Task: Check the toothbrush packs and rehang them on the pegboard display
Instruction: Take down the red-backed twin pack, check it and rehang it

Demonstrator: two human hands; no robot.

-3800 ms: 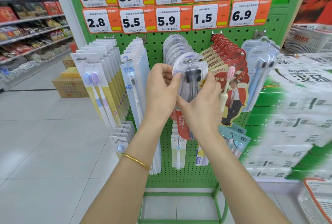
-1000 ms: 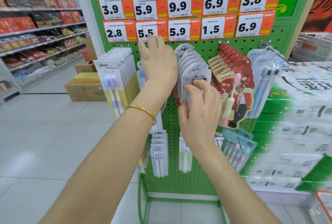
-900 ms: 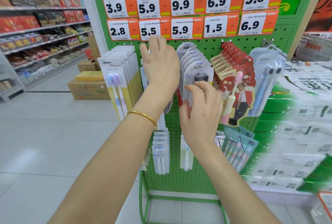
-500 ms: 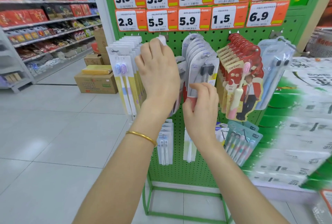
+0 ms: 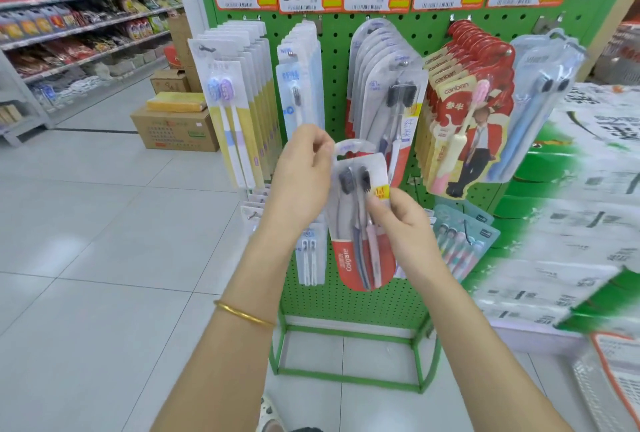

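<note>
Now we've got a Colgate twin pack off the hooks and in front of the green pegboard, below its own row of matching packs. Our left hand pinches the hang tab at the top; our right hand grips the right edge by the yellow sticker. Let's tilt it flat to us, check blister and seal, then lift by the tab. The hook end is probably that small glint up in the row, so line the hole up squarely before pushing on.
</note>
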